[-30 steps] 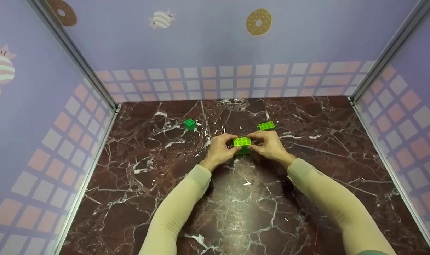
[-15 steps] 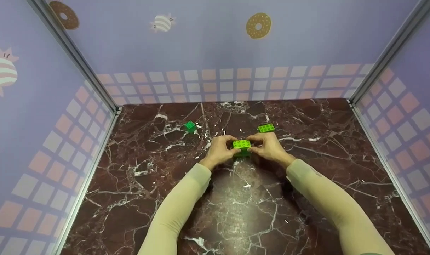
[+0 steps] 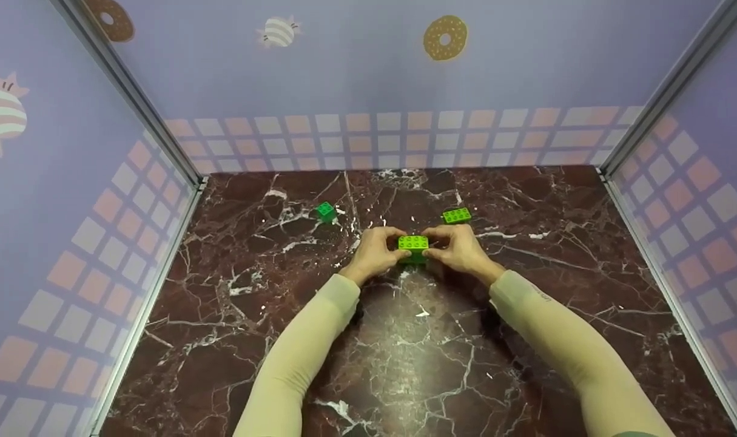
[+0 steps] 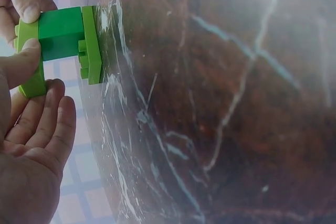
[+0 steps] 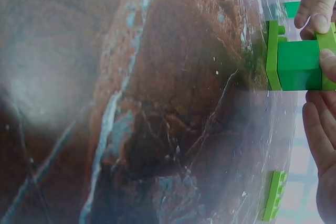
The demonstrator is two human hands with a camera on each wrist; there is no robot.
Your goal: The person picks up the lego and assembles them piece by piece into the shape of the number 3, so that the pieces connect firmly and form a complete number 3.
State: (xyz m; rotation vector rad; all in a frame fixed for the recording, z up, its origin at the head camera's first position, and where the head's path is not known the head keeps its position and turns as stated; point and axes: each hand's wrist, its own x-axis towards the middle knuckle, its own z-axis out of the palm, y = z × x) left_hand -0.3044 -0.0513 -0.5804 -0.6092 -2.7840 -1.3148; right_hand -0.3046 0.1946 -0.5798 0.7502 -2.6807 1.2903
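Note:
Both hands grip a small stack of toy building bricks in the middle of the table. On top lies a light-green brick (image 3: 413, 243), its studs facing up. Below it a darker green block (image 4: 62, 32) stands on a thin light-green base brick (image 4: 93, 45), with some base studs exposed. From the left, the left hand (image 3: 374, 254) pinches one end of the top brick between thumb and fingers. The right hand (image 3: 462, 249) pinches the opposite end the same way. In the head view, the top brick and hands hide most of the lower bricks.
A flat light-green brick (image 3: 457, 215) lies just beyond the right hand. A small dark-green brick (image 3: 326, 211) rests farther back to the left. Patterned purple panels (image 3: 356, 73) enclose the dark marbled table (image 3: 241, 340) at the back and sides.
The top brick and both hands have shifted very slightly left. Both hands keep their pinch on it, and the two loose bricks stay in place.

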